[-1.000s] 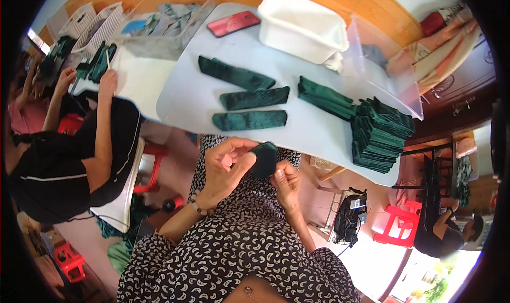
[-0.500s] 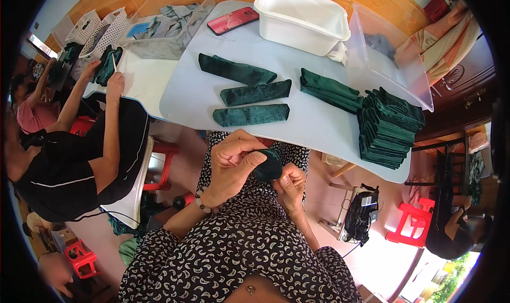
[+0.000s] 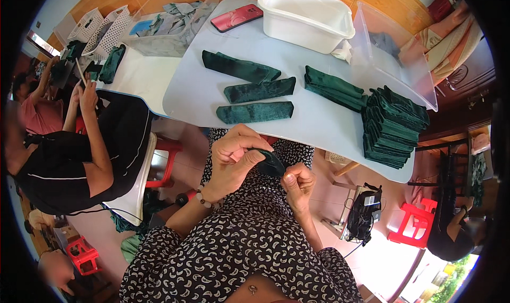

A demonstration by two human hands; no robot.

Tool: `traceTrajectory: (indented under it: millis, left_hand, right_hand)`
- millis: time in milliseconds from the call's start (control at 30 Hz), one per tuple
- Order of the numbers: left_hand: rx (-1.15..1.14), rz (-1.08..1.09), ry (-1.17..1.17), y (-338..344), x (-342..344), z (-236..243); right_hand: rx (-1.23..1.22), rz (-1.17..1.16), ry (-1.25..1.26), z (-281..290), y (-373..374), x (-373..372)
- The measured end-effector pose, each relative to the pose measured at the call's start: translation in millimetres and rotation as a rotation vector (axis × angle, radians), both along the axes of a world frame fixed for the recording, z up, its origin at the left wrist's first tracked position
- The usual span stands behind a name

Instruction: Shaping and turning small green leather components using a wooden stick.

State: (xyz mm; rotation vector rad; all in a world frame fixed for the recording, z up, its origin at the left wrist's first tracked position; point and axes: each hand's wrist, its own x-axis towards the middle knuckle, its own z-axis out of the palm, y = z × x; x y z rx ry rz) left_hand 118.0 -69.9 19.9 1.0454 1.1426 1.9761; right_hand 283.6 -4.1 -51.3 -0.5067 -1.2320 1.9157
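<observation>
My left hand (image 3: 231,162), a beaded bracelet at its wrist, grips a small dark green velvet piece (image 3: 271,165) over my lap, just short of the table edge. My right hand (image 3: 298,188) pinches the lower right edge of the same piece, its fingers curled. Above them on the pale table (image 3: 186,103) lie three separate folded green velvet strips (image 3: 255,111), one above another. To their right are a small group of folded strips (image 3: 332,87) and a tall stack of similar pieces (image 3: 390,133).
A white tub (image 3: 305,16), clear bin (image 3: 393,64) and red phone (image 3: 236,17) sit at the back. A co-worker in black (image 3: 69,170) works at the left table beside baskets (image 3: 101,37). Below right are a black bag (image 3: 364,212) and red stool (image 3: 411,223).
The velvet piece has tilted and moved slightly right between my hands, and my right hand has shifted right with it. The co-worker's hands have moved left with a pale stick.
</observation>
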Motion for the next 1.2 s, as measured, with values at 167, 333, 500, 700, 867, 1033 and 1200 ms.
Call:
traceTrajectory:
  millis: [167,333,500,700,867,1033,1200]
  left_hand:
    - [0.007,0.029,0.003,-2,-3,-4]
    - [-0.023,-0.010,0.008,-3,-1,-3]
    - [-0.093,0.003,-0.004,-4,6,-12]
    - [-0.084,0.004,0.007,-10,-5,-6]
    - [-0.094,-0.065,0.050,-14,-22,-7]
    - [-0.077,0.022,0.132,-12,-21,1]
    - [-0.120,0.264,0.130,-24,-22,-8]
  right_hand:
    - [0.028,0.029,-0.053,-5,1,-1]
    - [0.012,0.049,-0.034,-6,-1,-4]
    - [-0.132,0.111,0.031,-6,-7,-10]
    - [-0.062,0.115,-0.076,5,1,-11]
    - [0.029,0.095,-0.124,1,5,-5]
    - [0.092,0.004,-0.099,7,2,-7]
    - [0.186,-0.111,-0.154,3,1,-6]
